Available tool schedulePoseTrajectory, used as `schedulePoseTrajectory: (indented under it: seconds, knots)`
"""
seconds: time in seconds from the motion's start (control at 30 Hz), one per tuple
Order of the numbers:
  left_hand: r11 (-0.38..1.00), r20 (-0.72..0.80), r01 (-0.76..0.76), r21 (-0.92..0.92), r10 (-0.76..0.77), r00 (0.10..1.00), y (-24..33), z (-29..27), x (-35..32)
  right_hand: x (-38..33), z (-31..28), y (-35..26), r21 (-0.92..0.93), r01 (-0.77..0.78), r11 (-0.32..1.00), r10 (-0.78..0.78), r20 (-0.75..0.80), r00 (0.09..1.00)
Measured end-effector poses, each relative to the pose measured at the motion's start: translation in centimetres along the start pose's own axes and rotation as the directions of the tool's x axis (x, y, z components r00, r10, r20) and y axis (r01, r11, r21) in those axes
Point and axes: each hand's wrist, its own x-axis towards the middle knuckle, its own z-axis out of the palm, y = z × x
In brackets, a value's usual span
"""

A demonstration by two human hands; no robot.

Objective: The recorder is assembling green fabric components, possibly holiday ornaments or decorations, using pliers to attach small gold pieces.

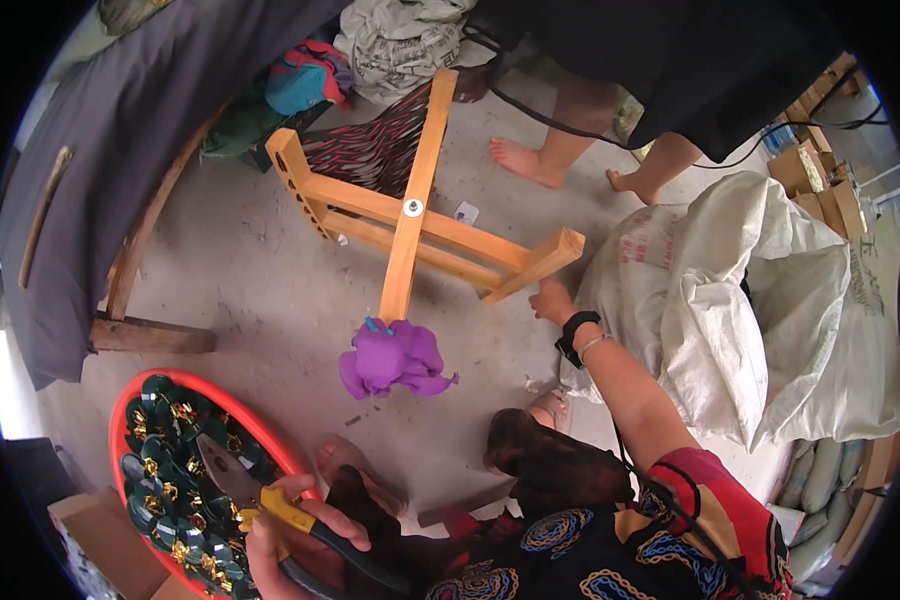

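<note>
My left hand (305, 535) grips a pair of pliers (325, 530) with yellow and black handles, their dark jaws over a red basin (270, 440). Inside it lie several glossy dark green pieces (165, 500) with gold-coloured metal parts. My right hand (552, 302), wearing a black wristband, is out to the right with curled fingers. It is close to the end of a wooden folding stool frame (410, 240); whether they touch, and what the fingers hold, I cannot make out. Purple soft material (395, 360) is bunched around the stool's near leg end.
Dark, reddish woven straps (370, 145) hang on the stool. Large white woven sacks (720, 290) stand at right, with cardboard boxes (820, 185) behind. Another person's bare feet (530, 160) are beyond the stool. A cloth-covered wooden piece (160, 230) stands at left; black cable (570, 125) hangs at the back.
</note>
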Motion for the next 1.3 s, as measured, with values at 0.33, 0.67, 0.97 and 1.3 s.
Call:
schedulePoseTrajectory:
  seconds: [0.33,0.67,0.97,1.3]
  knots:
    - [1.0,-0.063,0.008,0.013,-0.007,0.998,0.2,0.7,0.6,2.1,0.6,2.3,0.046,0.016,0.999,-0.014,-0.05,0.999]
    - [0.998,-0.042,0.013,0.056,-0.011,0.999,0.4,0.8,1.4,-0.8,2.6,2.1,0.092,-0.078,0.993,0.076,0.015,0.997]
    - [1.0,0.013,0.019,-0.009,-0.018,1.0,0.2,0.2,1.0,-2.0,2.5,2.1,0.06,-0.067,0.996,0.066,0.021,0.998]
    - [0.995,-0.07,-0.092,-0.035,0.089,0.994,-1.2,0.7,0.3,-6.1,4.3,3.7,-0.021,0.018,1.0,-0.014,0.162,0.987]
